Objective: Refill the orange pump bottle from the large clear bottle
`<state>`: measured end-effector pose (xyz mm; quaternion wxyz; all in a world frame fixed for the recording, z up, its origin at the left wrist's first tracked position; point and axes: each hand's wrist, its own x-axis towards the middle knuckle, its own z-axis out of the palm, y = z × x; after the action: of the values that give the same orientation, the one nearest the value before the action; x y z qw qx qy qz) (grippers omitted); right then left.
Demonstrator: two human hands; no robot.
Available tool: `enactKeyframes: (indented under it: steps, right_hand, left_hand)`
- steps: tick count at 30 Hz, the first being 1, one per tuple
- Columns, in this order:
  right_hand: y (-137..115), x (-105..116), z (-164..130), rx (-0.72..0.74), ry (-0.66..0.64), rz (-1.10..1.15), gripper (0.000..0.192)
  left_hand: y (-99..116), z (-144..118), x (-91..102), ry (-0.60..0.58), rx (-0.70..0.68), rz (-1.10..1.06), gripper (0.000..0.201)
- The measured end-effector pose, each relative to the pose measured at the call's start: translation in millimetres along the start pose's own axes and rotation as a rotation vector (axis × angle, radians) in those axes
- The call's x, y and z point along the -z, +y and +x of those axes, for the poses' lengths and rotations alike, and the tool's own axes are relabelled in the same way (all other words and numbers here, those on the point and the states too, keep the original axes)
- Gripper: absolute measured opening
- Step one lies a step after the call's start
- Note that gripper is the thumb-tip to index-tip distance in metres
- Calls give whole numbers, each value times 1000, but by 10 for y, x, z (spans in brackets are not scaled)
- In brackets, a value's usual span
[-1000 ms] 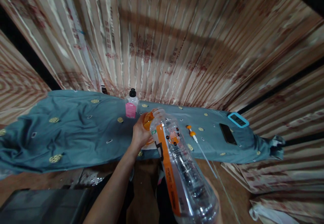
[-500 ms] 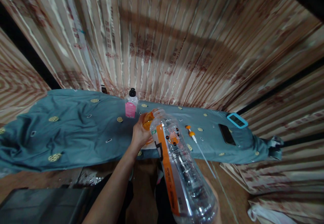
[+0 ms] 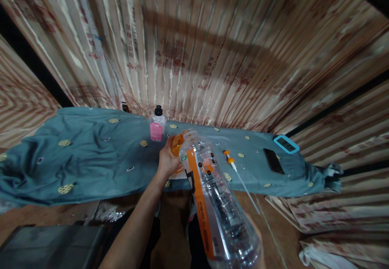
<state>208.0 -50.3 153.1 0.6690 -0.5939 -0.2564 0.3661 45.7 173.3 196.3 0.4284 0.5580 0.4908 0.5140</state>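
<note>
Clear plastic bottle [image 3: 212,196] with an orange label stripe is held tilted, long axis running from near right up toward far left, open mouth pointing away from the person at a small orange vessel [image 3: 178,144]. Right hand [image 3: 257,240] grips the bottle's base; only a sliver of it shows behind the plastic, so how far the fingers wrap I cannot tell. Left hand [image 3: 167,160] is curled closed around the orange vessel, holding it just under the bottle mouth (the two appear touching or nearly so), probably to keep it steady against the pour angle. Both sit above the near edge of a teal cloth [image 3: 91,159]. On the cloth: a pink-labelled bottle [image 3: 157,125] upright, far of the left hand; a thin orange-tipped tube [image 3: 240,176] to the right; a dark phone [image 3: 273,161] and a blue-rimmed device [image 3: 286,144] far right.
</note>
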Motion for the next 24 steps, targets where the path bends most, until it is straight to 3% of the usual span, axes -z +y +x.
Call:
enactKeyframes:
  steps: [7, 15, 24]
  right_hand:
    - [-48, -94, -241, 29, 25, -27, 33]
    - [-4, 5, 64, 31, 7, -19, 47]
    - [45, 9, 19, 58, 1, -28, 48]
  left_hand:
    - [-35, 6, 27, -6, -39, 27, 53]
    - [-85, 17, 19, 2, -54, 15, 55]
    - [-113, 14, 3, 5, -98, -31, 57]
